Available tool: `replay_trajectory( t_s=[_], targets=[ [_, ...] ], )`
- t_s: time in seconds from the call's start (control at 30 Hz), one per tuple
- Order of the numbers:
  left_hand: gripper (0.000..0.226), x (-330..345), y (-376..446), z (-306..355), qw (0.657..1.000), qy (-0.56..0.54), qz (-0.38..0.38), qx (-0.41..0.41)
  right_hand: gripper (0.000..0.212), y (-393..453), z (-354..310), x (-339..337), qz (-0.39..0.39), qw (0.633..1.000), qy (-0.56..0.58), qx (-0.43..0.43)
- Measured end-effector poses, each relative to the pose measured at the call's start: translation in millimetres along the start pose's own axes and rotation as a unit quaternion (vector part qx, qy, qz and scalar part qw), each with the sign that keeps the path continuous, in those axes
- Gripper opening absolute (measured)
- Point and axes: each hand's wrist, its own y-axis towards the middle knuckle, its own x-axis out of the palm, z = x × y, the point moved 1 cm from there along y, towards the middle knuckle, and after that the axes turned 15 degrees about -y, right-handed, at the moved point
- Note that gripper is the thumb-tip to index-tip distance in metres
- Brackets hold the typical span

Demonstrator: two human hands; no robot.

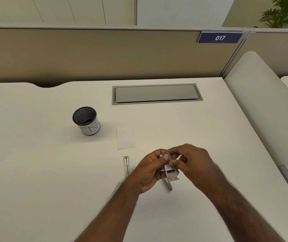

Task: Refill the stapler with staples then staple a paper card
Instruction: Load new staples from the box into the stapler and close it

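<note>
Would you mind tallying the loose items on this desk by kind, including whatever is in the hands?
Mesh pen cup: 1
Paper card: 1
Stapler, lying opened, partly hidden by the hands: 1
Small staple box, held by left hand and right hand: 1
Total: 4

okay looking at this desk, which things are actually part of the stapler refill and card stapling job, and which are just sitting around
Part of the job: staple box held in both hands, left hand and right hand; opened stapler on the desk; paper card.

Just lying about: mesh pen cup; cable hatch; 017 sign; plant.
</note>
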Motion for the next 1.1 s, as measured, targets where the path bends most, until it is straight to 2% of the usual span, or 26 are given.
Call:
replay_trajectory(
  t_s=[0.43, 0.6, 0.77, 0.87, 1.0, 1.1],
  targets=[
    [0.027, -3.9, 0.6, -1.2, 0.999, 0.013, -0.017, -0.036, 0.025, 1.2, 8.1, 0.3, -0.015, 1.000, 0.027, -0.004],
    [0.029, -3.9, 1.1, -1.7, 0.999, 0.002, -0.015, -0.037, 0.022, 0.2, 7.5, -0.9, -0.021, 0.999, -0.029, -0.024],
    [0.042, -5.8, 1.9, -4.0, 1.000, -0.004, -0.001, -0.027, 0.016, -4.7, 3.4, -0.6, 0.014, 0.995, -0.081, -0.057],
    [0.033, -7.4, 2.6, -4.0, 1.000, -0.008, 0.000, -0.023, 0.011, -6.5, 2.3, 1.2, 0.041, 0.990, -0.109, -0.076],
    [0.026, -7.8, 2.8, -4.5, 1.000, -0.011, -0.001, -0.015, 0.012, -10.9, 0.0, 2.0, 0.124, 0.980, -0.121, -0.099],
    [0.026, -7.8, 3.5, -3.6, 1.000, -0.006, -0.004, -0.016, 0.014, -10.9, 1.0, 2.7, 0.128, 0.981, -0.106, -0.103]
  ],
)
